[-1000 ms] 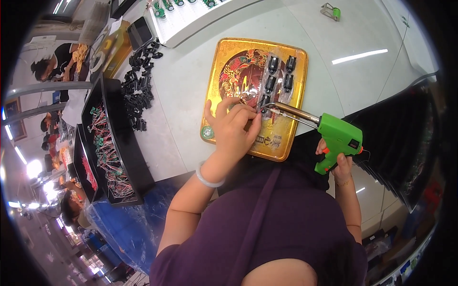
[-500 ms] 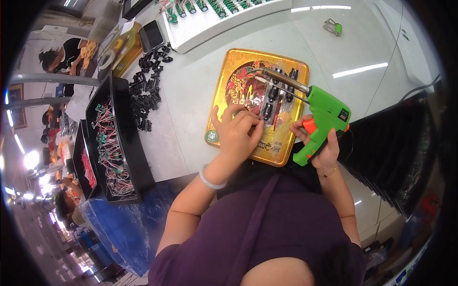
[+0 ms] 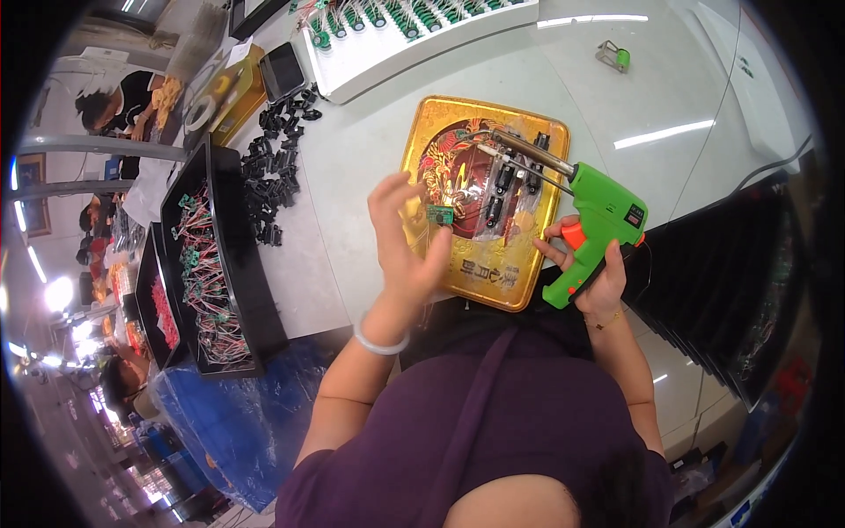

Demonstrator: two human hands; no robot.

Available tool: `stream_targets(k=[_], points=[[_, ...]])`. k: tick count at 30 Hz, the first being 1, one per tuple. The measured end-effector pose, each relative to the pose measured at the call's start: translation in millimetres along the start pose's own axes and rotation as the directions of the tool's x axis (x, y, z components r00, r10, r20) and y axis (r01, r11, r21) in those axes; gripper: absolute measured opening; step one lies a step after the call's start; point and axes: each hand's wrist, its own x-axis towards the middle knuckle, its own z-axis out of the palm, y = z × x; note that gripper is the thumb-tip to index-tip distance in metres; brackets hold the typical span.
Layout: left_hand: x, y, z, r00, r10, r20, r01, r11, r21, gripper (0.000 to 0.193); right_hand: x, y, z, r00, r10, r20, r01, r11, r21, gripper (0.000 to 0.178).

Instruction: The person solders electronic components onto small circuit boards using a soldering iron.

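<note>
My right hand [image 3: 598, 277] grips a green soldering gun [image 3: 607, 207] by its handle, fingers near the orange trigger. Its metal barrel and a thin rod reach left over a gold tin lid [image 3: 502, 295]. My left hand [image 3: 400, 242] is over the lid's left side, fingers spread and thumb apart. Between thumb and fingers a small green circuit board [image 3: 440, 214] shows, seemingly resting on the lid. Thin reddish wires hang below that hand, partly hidden. Several small black plastic housings [image 3: 495, 211] stand on clear film on the lid, under the barrel.
Left of the lid lies a heap of black plastic parts [image 3: 268, 176]. Beyond it stands a black tray [image 3: 233, 264] of wired green boards. A white foam tray [image 3: 422, 55] of wired round parts is at the back, beside a phone [image 3: 282, 70]. A small metal stand [image 3: 612, 57] sits far right.
My left hand has moved left and its pinched fingers have spread, uncovering the green board. The soldering gun stays almost in place in my right hand.
</note>
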Motion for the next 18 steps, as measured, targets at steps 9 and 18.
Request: stream_targets(k=[9, 18], points=[[6, -9, -23, 0.856, -0.118, 0.504, -0.047, 0.952, 0.303, 0.019, -8, 4, -10, 0.999, 0.005, -0.037, -0.005, 1.000, 0.003, 0.052], [19, 44, -83, 0.974, -0.180, 0.136, 0.226, 0.746, -0.627, 0.008, -7, -1, -1, 0.999, 0.006, 0.047, -0.004, 0.999, -0.035, 0.051]])
